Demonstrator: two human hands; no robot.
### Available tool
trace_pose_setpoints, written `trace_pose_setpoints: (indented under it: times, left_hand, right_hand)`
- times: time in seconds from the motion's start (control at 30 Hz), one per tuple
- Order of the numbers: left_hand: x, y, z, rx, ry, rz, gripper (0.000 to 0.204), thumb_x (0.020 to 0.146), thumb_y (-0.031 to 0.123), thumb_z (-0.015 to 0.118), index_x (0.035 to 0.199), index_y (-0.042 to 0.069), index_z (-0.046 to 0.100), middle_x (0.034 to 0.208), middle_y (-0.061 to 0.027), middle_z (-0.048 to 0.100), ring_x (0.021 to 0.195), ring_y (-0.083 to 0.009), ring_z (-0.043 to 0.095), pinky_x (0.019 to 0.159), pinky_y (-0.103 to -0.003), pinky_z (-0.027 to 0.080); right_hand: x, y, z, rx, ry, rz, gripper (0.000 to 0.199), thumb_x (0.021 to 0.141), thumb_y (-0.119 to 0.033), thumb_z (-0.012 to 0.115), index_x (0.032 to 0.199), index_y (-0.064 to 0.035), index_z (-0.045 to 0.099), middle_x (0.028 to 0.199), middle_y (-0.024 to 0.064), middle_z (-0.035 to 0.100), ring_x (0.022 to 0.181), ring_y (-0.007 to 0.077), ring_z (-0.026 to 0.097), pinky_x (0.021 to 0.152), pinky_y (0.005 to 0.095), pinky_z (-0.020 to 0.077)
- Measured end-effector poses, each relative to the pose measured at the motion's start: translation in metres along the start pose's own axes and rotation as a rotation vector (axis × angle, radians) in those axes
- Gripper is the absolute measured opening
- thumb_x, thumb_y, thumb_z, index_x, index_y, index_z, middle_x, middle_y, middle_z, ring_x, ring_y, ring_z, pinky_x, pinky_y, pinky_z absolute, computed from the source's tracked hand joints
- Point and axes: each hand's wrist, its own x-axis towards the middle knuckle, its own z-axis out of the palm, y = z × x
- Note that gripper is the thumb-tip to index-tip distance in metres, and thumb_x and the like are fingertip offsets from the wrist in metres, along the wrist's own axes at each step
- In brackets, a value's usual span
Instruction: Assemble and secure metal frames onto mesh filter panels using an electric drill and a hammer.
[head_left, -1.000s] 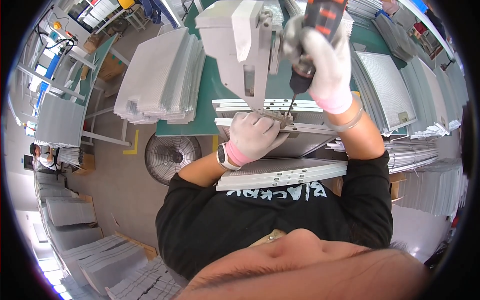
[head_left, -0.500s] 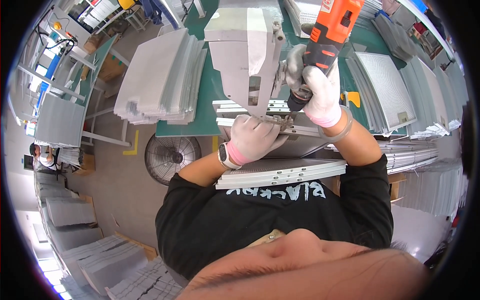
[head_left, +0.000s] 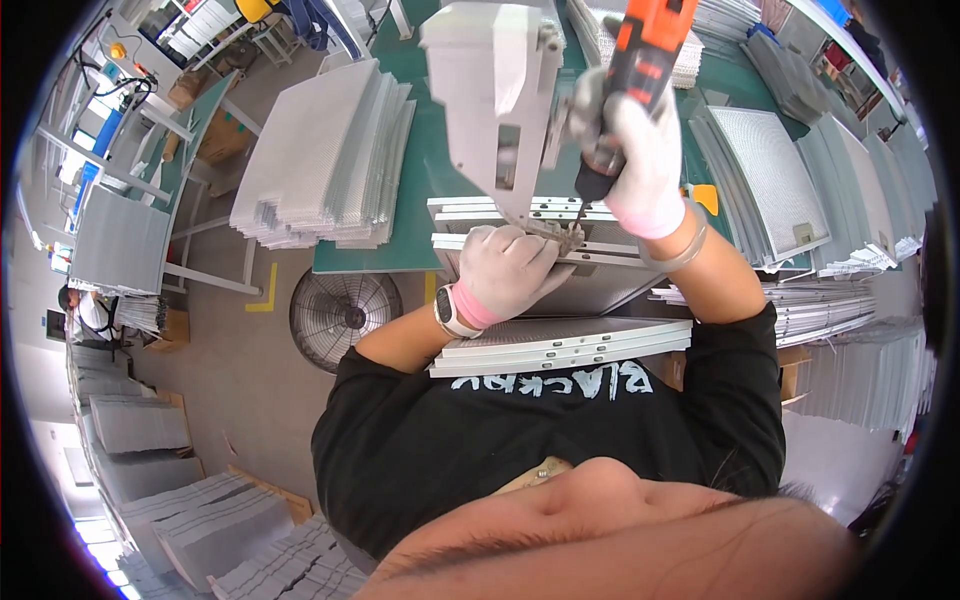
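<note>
My right hand (head_left: 645,165), in a white glove with a pink cuff, is wrapped round an orange and black power driver (head_left: 645,60). Its thin bit points down at a small metal fitting (head_left: 565,237) on the frame edge. My gloved left hand (head_left: 505,275) is closed over the edge of a white-framed panel (head_left: 610,258), fingertips beside that fitting. A tall grey tapered housing (head_left: 480,100) with a pale strip stands just left of the driver, its narrow tip at the fitting. Between the panel and my shirt, several stacked framed mesh panels (head_left: 560,350) lean.
Stacks of mesh panels (head_left: 310,150) lie on the green table (head_left: 430,170) at left, and more panels (head_left: 765,170) at right. A yellow piece (head_left: 705,197) lies near my right wrist. A round floor fan (head_left: 350,315) stands below the table's left part.
The driver and my right hand have moved up slightly, and the driver's body has swung left. More of the bit shows. The grey housing has shifted slightly up and right; my left hand has barely moved.
</note>
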Motion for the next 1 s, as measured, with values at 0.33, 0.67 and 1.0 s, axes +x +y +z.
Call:
trace_pose_setpoints:
  times: [0.33, 0.67, 1.0]
  left_hand:
    - [-0.003, -0.005, -0.012, -0.107, -0.049, 0.036, 0.029, 0.069, 0.021, 0.082, 0.093, 0.01, 0.069, 0.084, 0.0004, 0.058, 0.077, -0.0187, 0.061, 0.062, -0.036, 0.048]
    - [-0.001, -0.004, -0.011, -0.115, -0.093, 0.015, 0.028, 0.069, 0.019, 0.08, 0.092, 0.009, 0.068, 0.082, -0.0005, 0.058, 0.075, -0.0194, 0.061, 0.062, -0.036, 0.048]
    - [0.022, -0.026, -0.044, -0.362, -0.309, -0.216, 0.024, 0.076, 0.013, 0.075, 0.099, 0.008, 0.07, 0.089, -0.0077, 0.066, 0.078, -0.0288, 0.066, 0.067, -0.039, 0.053]
  right_hand:
    - [0.033, -0.023, 0.018, -0.026, 0.295, -0.236, 0.024, 0.094, -0.017, 0.063, 0.111, -0.0087, 0.048, 0.083, 0.0039, 0.06, 0.068, 0.0104, 0.059, 0.061, 0.0234, 0.048]
    - [0.089, 0.042, -0.019, 0.537, -0.529, -0.82, 0.015, 0.094, -0.014, 0.06, 0.105, -0.0054, 0.053, 0.083, 0.0041, 0.06, 0.066, 0.0098, 0.055, 0.06, 0.0232, 0.0454]
    - [0.037, -0.02, 0.017, -0.051, 0.243, -0.255, 0.014, 0.093, -0.015, 0.062, 0.102, -0.0065, 0.055, 0.082, 0.0029, 0.06, 0.066, 0.0095, 0.056, 0.059, 0.0225, 0.0445]
